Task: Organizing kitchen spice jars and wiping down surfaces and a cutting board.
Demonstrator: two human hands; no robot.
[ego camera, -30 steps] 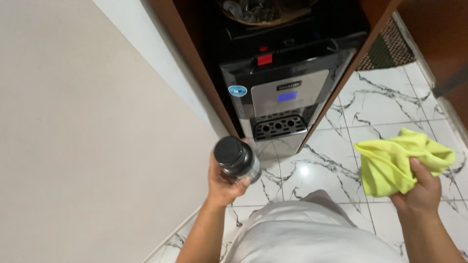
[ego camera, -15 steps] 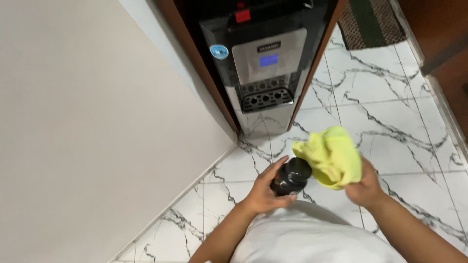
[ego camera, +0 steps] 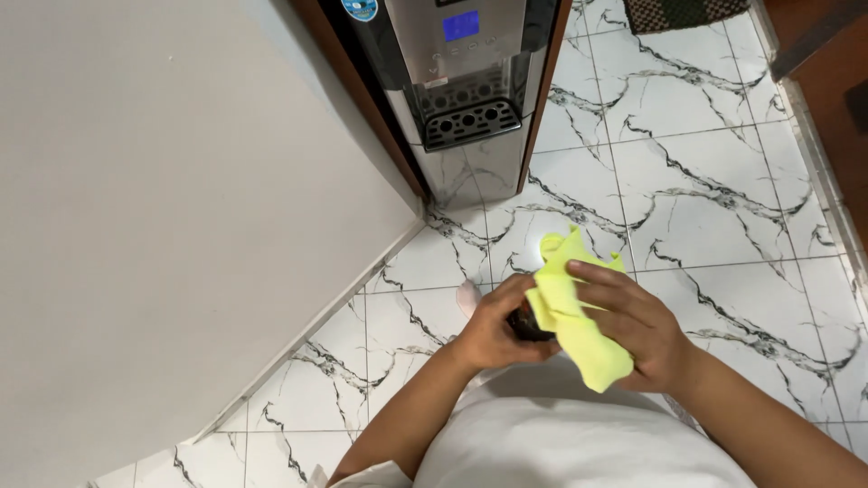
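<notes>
A: Two hands, both busy, over the white marble-veined tile floor point(ego camera: 705, 208). Left hand point(ego camera: 493, 327)?

B: Grip clamped on a dark round jar with black lid point(ego camera: 523, 325), mostly hidden, held in front of the torso.

A: Right hand point(ego camera: 637, 330)?

B: Fingers closed on a crumpled yellow-green microfibre cloth point(ego camera: 571, 307), pressed over the jar.

A: Background?

B: Silver-and-black water dispenser point(ego camera: 457, 81) against the wall, well apart.

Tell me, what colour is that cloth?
Bright yellow-green cloth, seen in the head view.

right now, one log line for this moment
left hand: grips dark jar | right hand: presses yellow cloth over jar | above marble floor
</notes>
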